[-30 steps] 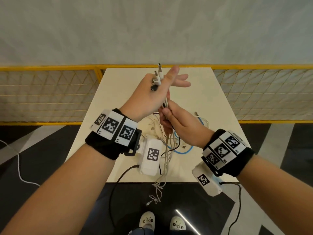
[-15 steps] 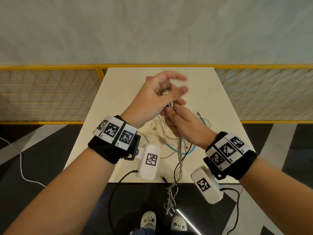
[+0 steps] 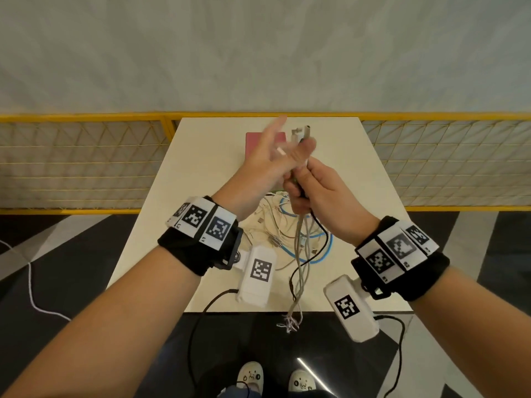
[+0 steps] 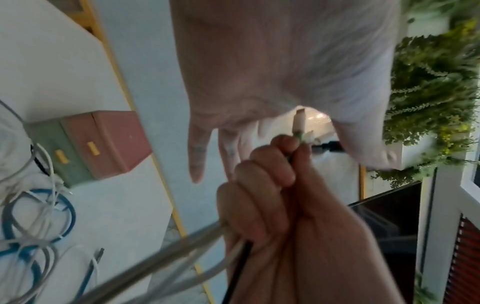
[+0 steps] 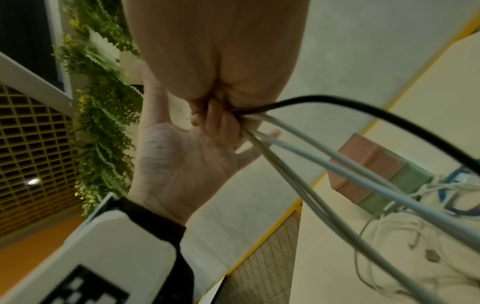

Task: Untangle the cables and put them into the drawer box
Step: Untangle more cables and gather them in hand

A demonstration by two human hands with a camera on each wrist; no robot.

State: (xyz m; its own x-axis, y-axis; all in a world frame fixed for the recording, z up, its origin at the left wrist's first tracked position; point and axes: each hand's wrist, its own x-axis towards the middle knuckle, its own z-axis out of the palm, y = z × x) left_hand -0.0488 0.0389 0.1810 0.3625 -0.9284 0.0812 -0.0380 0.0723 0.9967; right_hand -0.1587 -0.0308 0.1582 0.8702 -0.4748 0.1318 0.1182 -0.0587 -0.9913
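Note:
My right hand (image 3: 311,183) grips a bundle of grey, white and black cables (image 3: 300,262) above the table; their plug ends (image 3: 301,133) stick up past my thumb. The loose tails hang beyond the table's front edge. My left hand (image 3: 268,158) is beside the plugs, blurred, with its fingers straight and spread; its open palm (image 5: 182,162) holds nothing. A heap of white and blue cables (image 3: 283,225) lies on the table under both hands. The pink and green drawer box (image 4: 98,144) stands at the table's far side, partly hidden behind my left hand in the head view.
The cream table (image 3: 201,179) is small, with a yellow mesh railing (image 3: 86,162) behind and beside it. Black leads from the wrist cameras hang below the front edge. A white cord (image 3: 31,285) lies on the dark floor at left.
My left hand let go of the plug ends and spread its fingers. My right hand kept its hold and lifted the bundle slightly, so the plugs now stand free above it.

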